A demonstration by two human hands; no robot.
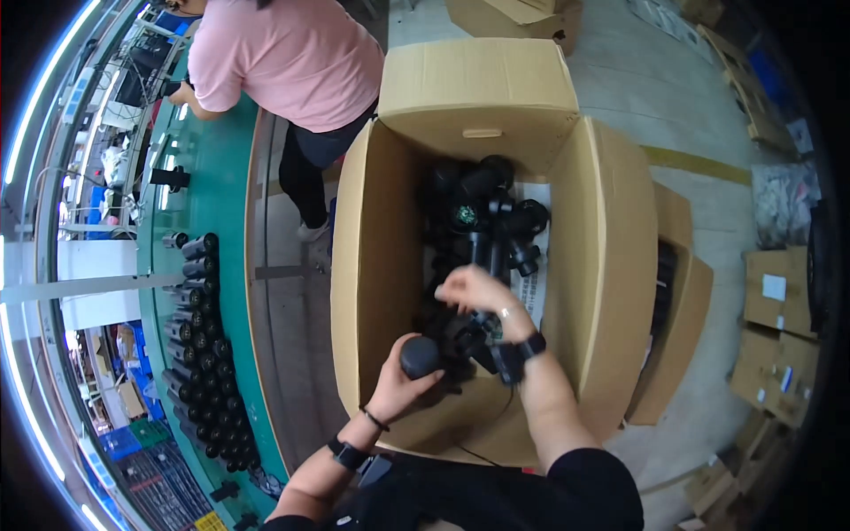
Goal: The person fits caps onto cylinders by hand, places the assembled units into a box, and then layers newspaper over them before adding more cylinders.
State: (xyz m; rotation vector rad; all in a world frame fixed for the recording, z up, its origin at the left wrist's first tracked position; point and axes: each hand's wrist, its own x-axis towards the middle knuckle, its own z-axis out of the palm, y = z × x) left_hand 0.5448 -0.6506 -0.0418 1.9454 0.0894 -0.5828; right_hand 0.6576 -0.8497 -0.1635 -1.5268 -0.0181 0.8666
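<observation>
In my left hand (396, 387) is a black round-ended cylinder (421, 357), its dark domed end facing up and my fingers wrapped round its side. It is held above the near left part of a deep open cardboard box (482, 78). My right hand (478, 290) hovers over the middle of the box with its fingers curled together. A small pale spot shows at the fingertips, too blurred to name. Below both hands lies a jumbled heap of black tube-shaped devices (482, 181), one showing a greenish round end (464, 215). My hands hide part of the heap.
Left of the box runs a green workbench (212, 159) with rows of black cylinders (199, 345). A person in a pink shirt (288, 57) works at its far end. Another open carton (677, 310) stands against the box's right side. More cartons (775, 372) are stacked at the far right.
</observation>
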